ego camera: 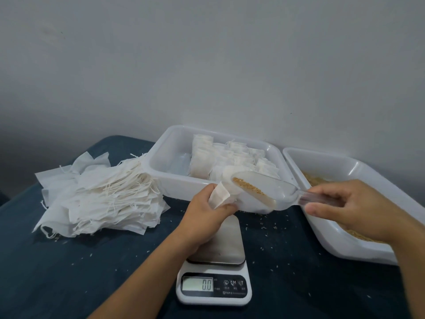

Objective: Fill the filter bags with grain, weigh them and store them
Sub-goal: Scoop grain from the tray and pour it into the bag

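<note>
1. Dark blue table covering [69, 272] carries everything, with loose grains scattered across it.
2. White plastic tub [358, 166] at the right holds the grain [315, 180]; a second tub [161, 162] behind the scale holds upright rows of filled bags [230, 155].
3. Empty filter bags [103, 196] lie in a loose heap at the left, drawstrings trailing.
4. Digital scale [213, 284] sits at centre with nothing resting on its platform; the display reads 0.0.
5. Clear scoop [264, 192], pinched at its handle by the right hand [349, 208], tilts a small load of grain towards the bag mouth.
6. Left hand [204, 212] curls round 1 filter bag [219, 196], holding it just above the far end of the scale.
7. That bag looks thin, soft and very light; it will likely collapse unless its mouth is held open at the rim, and once filled it is best gripped near the neck.
</note>
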Available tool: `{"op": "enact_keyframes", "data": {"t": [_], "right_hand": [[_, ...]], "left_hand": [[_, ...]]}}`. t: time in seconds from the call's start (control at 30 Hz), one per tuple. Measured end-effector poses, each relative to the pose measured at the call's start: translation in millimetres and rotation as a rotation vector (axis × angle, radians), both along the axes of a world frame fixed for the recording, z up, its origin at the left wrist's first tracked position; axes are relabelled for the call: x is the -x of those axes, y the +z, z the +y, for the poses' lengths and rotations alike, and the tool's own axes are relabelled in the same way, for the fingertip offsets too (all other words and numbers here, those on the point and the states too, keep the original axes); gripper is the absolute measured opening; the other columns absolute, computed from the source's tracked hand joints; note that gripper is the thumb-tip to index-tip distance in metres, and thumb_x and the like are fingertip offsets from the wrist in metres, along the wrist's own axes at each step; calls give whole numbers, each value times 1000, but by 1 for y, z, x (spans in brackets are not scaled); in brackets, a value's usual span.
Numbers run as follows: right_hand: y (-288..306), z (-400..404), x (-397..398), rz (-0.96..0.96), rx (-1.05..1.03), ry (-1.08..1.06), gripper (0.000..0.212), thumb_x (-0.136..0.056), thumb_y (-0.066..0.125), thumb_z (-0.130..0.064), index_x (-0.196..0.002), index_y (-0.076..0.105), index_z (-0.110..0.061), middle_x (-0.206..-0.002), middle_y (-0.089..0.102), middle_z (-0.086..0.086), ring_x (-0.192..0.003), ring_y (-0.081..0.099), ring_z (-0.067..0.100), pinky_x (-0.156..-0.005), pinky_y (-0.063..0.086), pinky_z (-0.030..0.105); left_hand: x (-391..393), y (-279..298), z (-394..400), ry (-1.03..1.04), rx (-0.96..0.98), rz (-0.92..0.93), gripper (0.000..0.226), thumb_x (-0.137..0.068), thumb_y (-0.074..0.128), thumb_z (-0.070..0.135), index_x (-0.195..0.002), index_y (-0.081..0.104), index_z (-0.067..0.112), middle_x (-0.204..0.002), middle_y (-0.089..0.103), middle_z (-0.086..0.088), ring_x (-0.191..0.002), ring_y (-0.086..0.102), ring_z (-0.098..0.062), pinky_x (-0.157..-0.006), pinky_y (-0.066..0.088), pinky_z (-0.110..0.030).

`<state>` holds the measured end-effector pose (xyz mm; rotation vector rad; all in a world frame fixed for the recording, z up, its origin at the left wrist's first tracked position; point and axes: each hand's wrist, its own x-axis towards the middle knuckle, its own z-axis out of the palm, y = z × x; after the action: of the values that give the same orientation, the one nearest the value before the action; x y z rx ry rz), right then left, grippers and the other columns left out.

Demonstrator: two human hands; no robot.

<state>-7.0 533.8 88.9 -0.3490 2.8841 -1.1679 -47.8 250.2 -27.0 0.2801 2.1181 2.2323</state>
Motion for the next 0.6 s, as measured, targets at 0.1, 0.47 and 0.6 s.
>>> {"op": "enact_keyframes", "data": {"t": [0.1, 0.47, 0.6], "right_hand": [[-17, -3, 1, 60, 101, -46, 33, -74, 76, -63, -100, 77, -42, -77, 72, -20, -59, 62, -3, -52, 49, 17], [-61, -86, 19, 36, 373, 88, 31, -79, 84, -39, -98, 66, -22, -77, 71, -8, -61, 61, 2, -52, 48, 18], [-64, -97, 23, 23, 453, 158, 30, -88, 81, -25, -101, 60, -9, -73, 72, 11, -59, 69, 22, -50, 48, 23]], "left_hand": [[-1, 6, 1, -78, -122, -104, 33, -74, 76, 32, -105, 69, 23, -83, 67, 12, -69, 56, -2, -59, 43, -18], [-9, 8, -6, -546, -466, -357, 36, -76, 77, 24, -109, 72, 11, -98, 67, -6, -82, 63, -13, -57, 46, -22], [-11, 8, -4, -643, -425, -355, 27, -83, 72, 27, -105, 72, 11, -101, 65, -8, -87, 63, -15, -60, 46, -23]]}}
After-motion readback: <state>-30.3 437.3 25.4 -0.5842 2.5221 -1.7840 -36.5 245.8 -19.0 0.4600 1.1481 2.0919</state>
